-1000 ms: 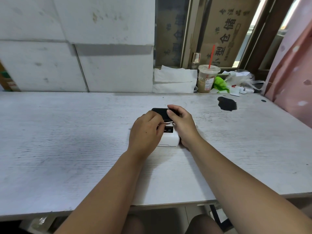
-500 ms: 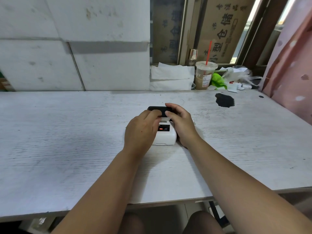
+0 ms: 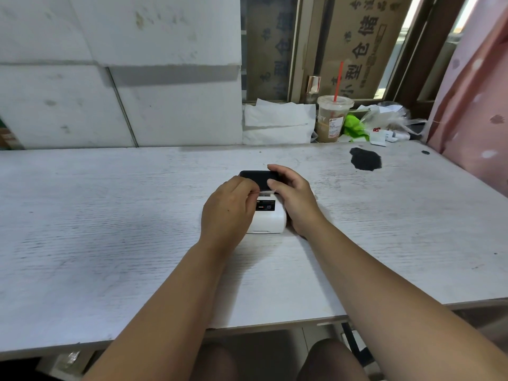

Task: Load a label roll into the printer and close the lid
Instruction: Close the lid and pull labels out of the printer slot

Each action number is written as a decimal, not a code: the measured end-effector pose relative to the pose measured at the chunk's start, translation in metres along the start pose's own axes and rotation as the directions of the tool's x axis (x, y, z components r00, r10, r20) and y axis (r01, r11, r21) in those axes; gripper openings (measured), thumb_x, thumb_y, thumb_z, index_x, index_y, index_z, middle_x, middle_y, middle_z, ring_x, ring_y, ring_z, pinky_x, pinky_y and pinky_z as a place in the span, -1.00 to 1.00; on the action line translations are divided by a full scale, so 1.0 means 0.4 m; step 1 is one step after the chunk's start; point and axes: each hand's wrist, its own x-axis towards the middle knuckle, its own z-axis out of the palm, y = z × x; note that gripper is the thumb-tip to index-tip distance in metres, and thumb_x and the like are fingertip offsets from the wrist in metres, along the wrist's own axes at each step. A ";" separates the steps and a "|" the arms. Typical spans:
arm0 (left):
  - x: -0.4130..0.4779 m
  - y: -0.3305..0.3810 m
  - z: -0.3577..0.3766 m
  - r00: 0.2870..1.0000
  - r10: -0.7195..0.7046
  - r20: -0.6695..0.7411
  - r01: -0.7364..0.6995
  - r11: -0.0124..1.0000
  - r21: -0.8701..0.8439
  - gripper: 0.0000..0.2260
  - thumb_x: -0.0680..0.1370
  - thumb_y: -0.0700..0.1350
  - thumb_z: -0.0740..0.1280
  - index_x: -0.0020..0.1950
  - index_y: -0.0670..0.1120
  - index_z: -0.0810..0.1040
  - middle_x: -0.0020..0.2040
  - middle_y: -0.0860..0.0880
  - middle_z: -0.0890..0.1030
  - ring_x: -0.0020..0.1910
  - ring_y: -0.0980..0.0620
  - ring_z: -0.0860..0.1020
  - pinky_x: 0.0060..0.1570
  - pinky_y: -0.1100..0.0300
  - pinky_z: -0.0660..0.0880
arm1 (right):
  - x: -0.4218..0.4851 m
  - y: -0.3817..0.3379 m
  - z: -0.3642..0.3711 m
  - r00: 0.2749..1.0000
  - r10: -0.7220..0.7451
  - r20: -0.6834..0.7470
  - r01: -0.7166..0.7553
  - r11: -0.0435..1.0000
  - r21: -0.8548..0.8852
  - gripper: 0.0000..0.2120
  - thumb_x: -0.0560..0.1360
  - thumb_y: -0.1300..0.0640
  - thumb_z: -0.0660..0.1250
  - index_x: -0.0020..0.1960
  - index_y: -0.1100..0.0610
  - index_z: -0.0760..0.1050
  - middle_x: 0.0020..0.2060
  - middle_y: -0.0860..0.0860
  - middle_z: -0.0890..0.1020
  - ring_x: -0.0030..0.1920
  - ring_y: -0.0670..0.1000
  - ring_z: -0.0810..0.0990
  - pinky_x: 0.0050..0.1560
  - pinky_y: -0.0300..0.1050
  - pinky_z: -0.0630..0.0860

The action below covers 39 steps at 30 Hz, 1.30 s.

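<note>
The printer lies lengthwise near-to-far, its lid raised at the far end in the right hand's grip, while the left hand pinches the label paper.

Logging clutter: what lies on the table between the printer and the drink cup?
Only bare table, seen in the head view; the right hand grips the printer's lid.

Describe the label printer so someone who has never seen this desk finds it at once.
On the long white wood-grain table, look at the middle, where both hands meet. Between the left hand and right hand sits a small white rounded plastic printer. It alone has a raised black lid, gripped by the right hand, and a white label strip pinched by the left.
</note>
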 end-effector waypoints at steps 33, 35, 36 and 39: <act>0.039 -0.013 0.009 0.735 -0.493 0.466 0.616 0.200 -0.762 -0.69 0.60 -0.21 0.25 0.34 -0.08 0.39 0.20 -0.01 0.53 0.03 0.07 0.58 0.04 0.15 0.53 | -0.004 -0.002 0.010 0.999 0.007 0.038 -0.005 0.999 -0.038 -0.69 0.51 0.36 0.25 0.12 0.05 0.57 0.11 0.09 0.59 0.14 0.09 0.58 0.27 0.03 0.49; 0.042 -0.014 0.008 0.737 -0.468 0.488 0.619 0.178 -0.765 -0.65 0.60 -0.23 0.24 0.38 -0.11 0.37 0.13 0.02 0.56 0.01 0.08 0.58 0.03 0.16 0.53 | -0.004 -0.004 0.009 0.999 0.011 0.046 -0.010 0.999 -0.031 -0.69 0.51 0.36 0.25 0.12 0.04 0.57 0.07 0.07 0.60 0.10 0.08 0.59 0.23 0.01 0.51; 0.042 -0.017 0.007 0.735 -0.460 0.498 0.621 0.161 -0.767 -0.64 0.60 -0.24 0.24 0.40 -0.12 0.36 0.10 0.04 0.56 0.01 0.08 0.59 0.04 0.16 0.53 | -0.005 -0.005 0.008 0.999 0.012 0.045 -0.011 0.999 -0.030 -0.69 0.51 0.36 0.25 0.11 0.03 0.57 0.06 0.07 0.60 0.09 0.07 0.59 0.22 0.01 0.51; 0.042 -0.025 0.009 0.731 -0.451 0.512 0.627 0.149 -0.764 -0.61 0.60 -0.25 0.24 0.42 -0.14 0.34 0.12 0.02 0.56 0.06 0.04 0.58 0.12 0.11 0.51 | -0.006 -0.007 0.008 0.999 0.017 0.038 -0.016 0.999 -0.031 -0.69 0.51 0.36 0.26 0.11 0.04 0.57 0.03 0.04 0.60 0.08 0.07 0.59 0.22 0.01 0.51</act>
